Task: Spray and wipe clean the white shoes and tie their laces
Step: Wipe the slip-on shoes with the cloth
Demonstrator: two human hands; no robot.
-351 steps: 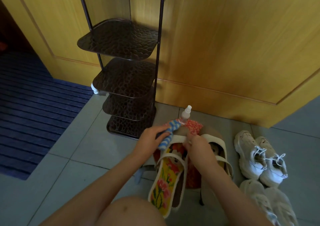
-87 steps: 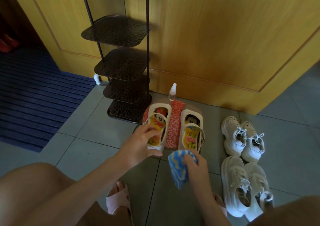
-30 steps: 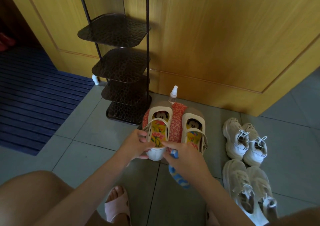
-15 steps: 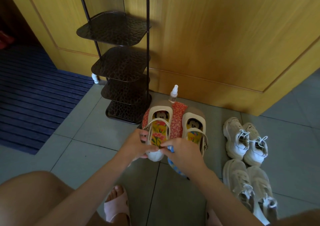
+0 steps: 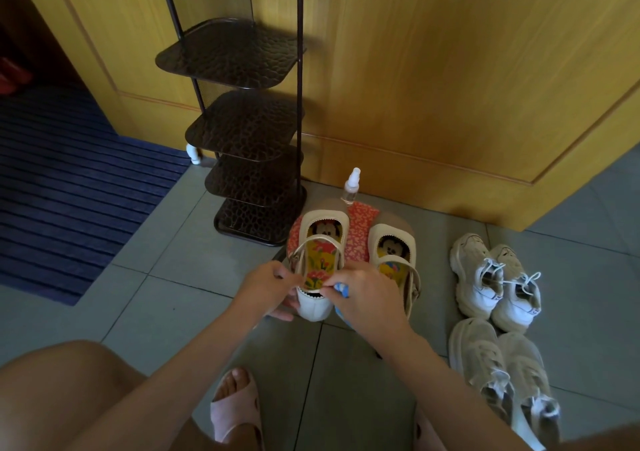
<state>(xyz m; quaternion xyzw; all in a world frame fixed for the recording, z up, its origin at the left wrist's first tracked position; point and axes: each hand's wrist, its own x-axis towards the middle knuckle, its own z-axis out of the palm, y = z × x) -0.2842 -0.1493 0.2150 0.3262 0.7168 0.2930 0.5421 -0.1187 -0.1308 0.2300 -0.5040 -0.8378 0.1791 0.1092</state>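
L hand [image 5: 273,288] grips heel of cream strapped sandal w/ floral insole [image 5: 313,307], steadying it; R hand [image 5: 367,300], just beside, pinches blue-white cloth [image 5: 342,290] at heel rim, prob. to wipe.

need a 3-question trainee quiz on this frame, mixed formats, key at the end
1. True or false: the spray bottle stands upright behind the strappy shoes.
2. What holds the blue cloth? A: shoe rack. B: right hand. C: doormat.
3. Fill in: ___ pairs of laced sneakers lie right of the strappy shoes.

Key: 1 true; 2 B; 3 two.
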